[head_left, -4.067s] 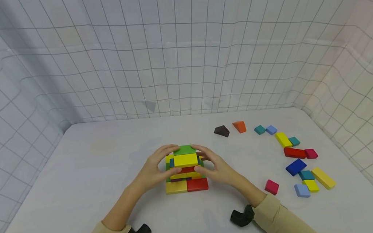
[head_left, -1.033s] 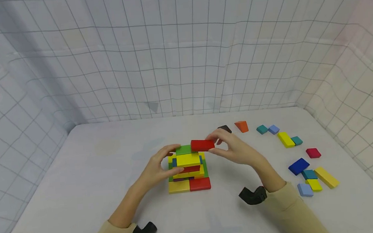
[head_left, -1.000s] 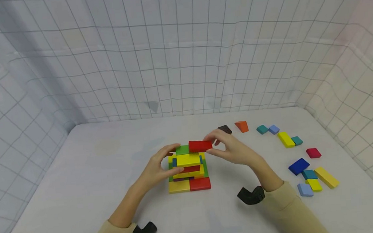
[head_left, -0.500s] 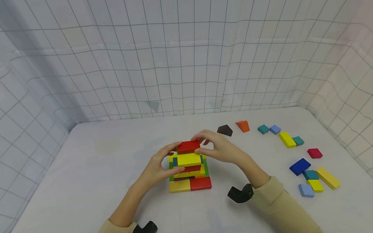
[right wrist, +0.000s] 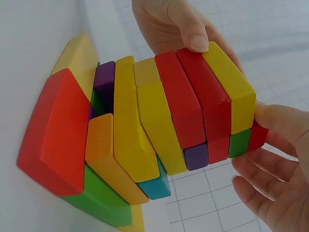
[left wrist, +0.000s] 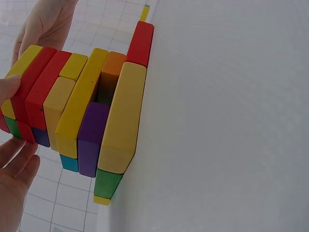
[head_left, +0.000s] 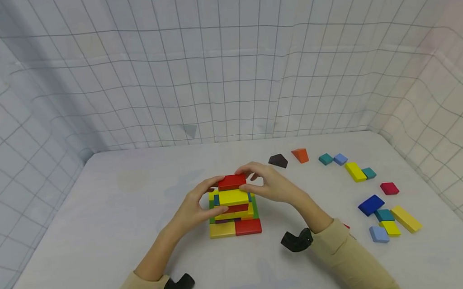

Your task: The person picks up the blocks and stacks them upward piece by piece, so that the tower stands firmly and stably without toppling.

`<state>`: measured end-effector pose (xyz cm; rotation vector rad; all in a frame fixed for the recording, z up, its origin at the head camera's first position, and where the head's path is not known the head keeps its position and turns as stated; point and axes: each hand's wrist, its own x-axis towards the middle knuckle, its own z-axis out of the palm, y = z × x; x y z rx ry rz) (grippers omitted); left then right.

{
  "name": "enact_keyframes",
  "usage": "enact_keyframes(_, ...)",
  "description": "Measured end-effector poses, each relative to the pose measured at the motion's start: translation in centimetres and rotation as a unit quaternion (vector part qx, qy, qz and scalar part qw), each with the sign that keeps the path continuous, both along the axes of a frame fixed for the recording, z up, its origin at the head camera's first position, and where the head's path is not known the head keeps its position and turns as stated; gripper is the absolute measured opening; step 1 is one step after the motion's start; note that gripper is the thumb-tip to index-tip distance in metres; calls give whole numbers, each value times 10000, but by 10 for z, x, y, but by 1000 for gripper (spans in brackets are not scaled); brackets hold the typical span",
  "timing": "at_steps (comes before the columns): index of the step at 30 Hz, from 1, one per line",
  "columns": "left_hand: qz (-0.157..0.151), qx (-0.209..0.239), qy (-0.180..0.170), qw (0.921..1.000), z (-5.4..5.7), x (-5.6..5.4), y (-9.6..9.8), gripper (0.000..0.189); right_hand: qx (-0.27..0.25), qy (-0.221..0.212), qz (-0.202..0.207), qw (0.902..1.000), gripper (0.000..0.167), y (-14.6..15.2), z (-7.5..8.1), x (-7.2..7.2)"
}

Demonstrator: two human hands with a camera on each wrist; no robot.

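Note:
A tower of coloured wooden blocks [head_left: 233, 198] stands on the table, its layers narrowing upward. At its top back lies a red block [head_left: 231, 181], behind a yellow block [head_left: 233, 197]. My right hand [head_left: 269, 184] pinches the red block's right end, thumb in front and fingers behind. My left hand [head_left: 195, 205] grips the tower's left side, its thumb on the front near a lower red block [right wrist: 203, 92] and its fingers at the upper back. In the right wrist view, green [right wrist: 240, 143] shows under the top red block's end [right wrist: 258, 136].
Loose blocks lie to the right, among them a dark blue block [head_left: 371, 205], a long yellow block [head_left: 406, 219] and a small red block [head_left: 389, 189]. A black block [head_left: 278, 160] and an orange wedge [head_left: 300, 155] lie behind. My right sleeve [head_left: 346, 255] partly covers another red block.
My right hand has taken a red block from the right-hand group and brought it leftward onto the tower's top, over the green block. My left hand has stayed at the tower.

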<state>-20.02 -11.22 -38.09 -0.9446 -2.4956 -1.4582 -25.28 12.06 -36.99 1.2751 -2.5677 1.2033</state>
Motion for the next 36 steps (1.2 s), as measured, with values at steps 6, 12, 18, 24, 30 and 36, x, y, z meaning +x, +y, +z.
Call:
enact_keyframes(6,15,12,61,10000,0,1,-2,64,-131,-205,-407,9989,42,25,5,3)
enact_keyframes(12,57,-19,185,9998,-2,1,-4,64,17,-122,-1116,9937,34,109,2,7)
enact_keyframes(18,50,-27,247,9997,-4,0,-5,64,360,-25,-1793,9831,32,216,-22,21)
enact_keyframes(24,-7,-50,179,9998,-2,-1,-3,64,965,-461,-2375,9655,28,285,-44,44)
enact_keyframes(30,27,-87,48,9999,0,-1,-3,64,1303,-1101,-2390,9559,34,300,-51,53)
enact_keyframes(36,-50,-80,124,9999,0,-2,-2,64,1520,-1263,-2588,9455,31,295,-52,53)
